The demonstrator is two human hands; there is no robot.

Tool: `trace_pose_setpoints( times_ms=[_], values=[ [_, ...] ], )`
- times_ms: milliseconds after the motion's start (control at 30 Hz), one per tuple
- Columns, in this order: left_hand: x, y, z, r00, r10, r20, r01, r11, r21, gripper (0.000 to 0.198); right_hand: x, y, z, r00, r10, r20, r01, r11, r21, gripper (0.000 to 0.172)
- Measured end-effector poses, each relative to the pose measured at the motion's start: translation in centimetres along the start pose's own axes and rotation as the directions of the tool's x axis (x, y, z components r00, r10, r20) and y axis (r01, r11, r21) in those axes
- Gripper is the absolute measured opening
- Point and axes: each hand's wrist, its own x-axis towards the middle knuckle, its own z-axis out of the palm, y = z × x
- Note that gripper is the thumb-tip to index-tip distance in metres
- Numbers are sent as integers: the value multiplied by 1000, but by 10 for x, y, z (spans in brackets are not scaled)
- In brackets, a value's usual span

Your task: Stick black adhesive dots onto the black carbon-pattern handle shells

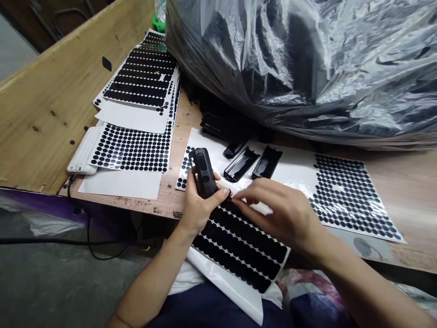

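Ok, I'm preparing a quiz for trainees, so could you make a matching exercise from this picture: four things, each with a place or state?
1. Left hand
2. Plastic bag
3. Wooden board
4. Front two glossy black shells

A. Upright, at the picture's left
B. Lying on a white sheet
C. Gripping a black textured part
D. Filling the upper right

Pairs: 1-C, 2-D, 3-A, 4-B

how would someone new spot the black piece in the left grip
Find the big plastic bag at the back, then come forward to the glossy black shells below it. Just left of them in the picture, the left grip holds the piece. Unlike those shells, it has a matt, woven-looking face with an oval outline.
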Motion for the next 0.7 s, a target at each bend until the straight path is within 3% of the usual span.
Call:
trace_pose_setpoints(
  times_ms=[67,100,167,233,300,367,533,700],
  values=[
    [1,0,0,1000,-10,1,10,1000,4,45,-7,-8,-5,982,-186,4,186,982,6,11],
    [1,0,0,999,-22,30,22,1000,1,43,-8,-11,-9,981,-193,-22,194,979,59,12],
    [2,2,0,988,-71,134,74,997,-15,36,-5,-12,-16,990,-23,-142,52,978,204,7],
    [3,4,-2,962,-133,238,146,989,-38,32,5,-5,-21,943,262,-208,-170,911,376,12],
    [3,5,-4,938,-180,297,205,977,-54,34,18,8,-24,875,463,-141,-331,784,525,30],
    [4,5,-6,923,-201,327,232,971,-57,37,30,18,-23,841,538,-52,-403,687,604,41],
    [3,3,-8,915,-205,347,241,969,-63,38,40,24,-19,861,507,41,-423,669,611,38],
    [3,3,-7,915,-224,335,249,968,-35,39,40,21,-18,878,478,10,-404,729,553,36]
  ],
)
